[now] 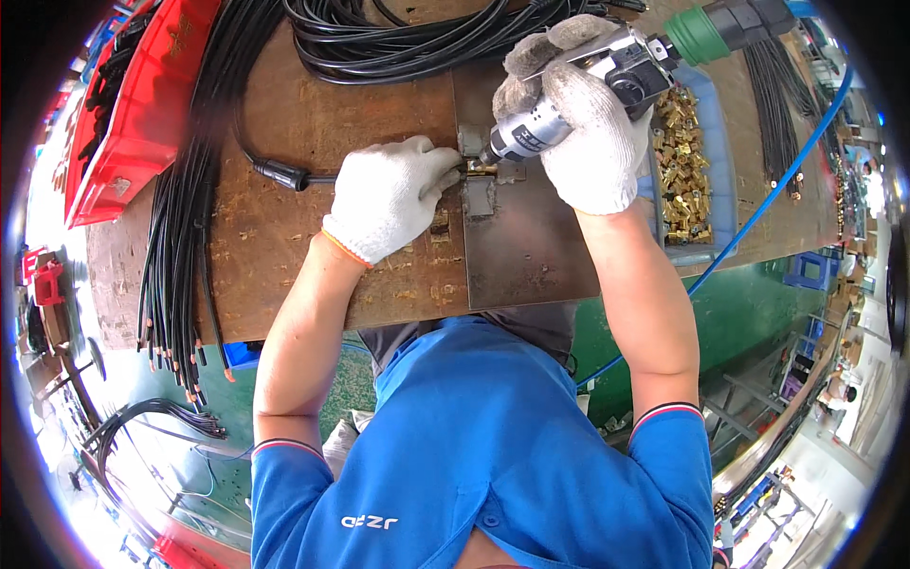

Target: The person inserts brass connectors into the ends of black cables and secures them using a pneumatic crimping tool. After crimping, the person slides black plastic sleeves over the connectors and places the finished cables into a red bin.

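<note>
My left hand (387, 197), in a white knit glove, closes its fingers around a black cable (322, 178) with a thicker black sleeve (281, 174) on it. Just beyond those fingers, a small brass fitting (481, 168) lies at a metal fixture (481, 199) on the bench. My right hand (595, 133), in a greyed white glove, grips a silver air screwdriver (531, 131) with a green and black rear end. Its tip points down left and is at or very near the brass fitting; contact cannot be made out. The cable's end is hidden by my left fingers.
Right of the tool stands a blue-grey bin (720, 161) of brass fittings (684, 161). A blue air hose (758, 218) runs past it. Coiled black cable (379, 47) lies at the back, a cable bundle (180, 247) hangs over the left edge, beside a red bin (156, 104).
</note>
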Tool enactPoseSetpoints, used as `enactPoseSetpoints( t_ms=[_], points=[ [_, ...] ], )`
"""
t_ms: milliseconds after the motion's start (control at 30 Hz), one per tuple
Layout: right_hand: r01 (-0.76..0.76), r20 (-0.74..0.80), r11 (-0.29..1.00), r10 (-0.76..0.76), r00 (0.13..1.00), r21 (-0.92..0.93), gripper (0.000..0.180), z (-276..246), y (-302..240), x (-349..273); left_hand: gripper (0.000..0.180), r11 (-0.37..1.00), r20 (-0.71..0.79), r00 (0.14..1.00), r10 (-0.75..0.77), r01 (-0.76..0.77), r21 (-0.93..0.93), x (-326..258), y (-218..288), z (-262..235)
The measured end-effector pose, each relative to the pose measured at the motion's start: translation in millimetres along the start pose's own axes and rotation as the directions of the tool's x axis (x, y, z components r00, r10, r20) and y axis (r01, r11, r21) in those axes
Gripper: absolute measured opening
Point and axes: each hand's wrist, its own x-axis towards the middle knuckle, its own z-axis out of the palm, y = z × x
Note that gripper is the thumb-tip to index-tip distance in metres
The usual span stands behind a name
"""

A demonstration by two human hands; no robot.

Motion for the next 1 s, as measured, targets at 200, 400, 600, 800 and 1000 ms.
enactPoseSetpoints(
  t_ms=[200,400,600,800,1000],
  points=[
    [-0.007,0.137,0.999,0.013,0.990,-0.040,0.031,0,3,4,0.016,1.000,-0.009,1.000,0.000,0.000,0.016,0,-2,3],
    [-0.127,0.399,0.966,0.210,0.893,-0.224,0.032,23,-12,18,0.016,0.999,-0.038,0.999,0.028,-0.027,0.028,-1,-2,0],
    [-0.023,0.228,0.954,0.095,0.969,-0.298,0.024,33,4,8,0.014,0.997,-0.103,0.992,0.069,-0.067,0.028,-2,-4,4],
    [0.013,0.110,0.906,0.037,0.993,-0.423,0.022,37,14,1,0.013,0.995,-0.113,0.989,0.090,-0.086,0.041,-3,-5,7],
    [0.018,0.104,0.931,0.022,0.994,-0.365,0.020,35,15,-2,0.011,0.996,-0.129,0.987,0.091,-0.088,0.035,-2,-4,10]
  ],
)
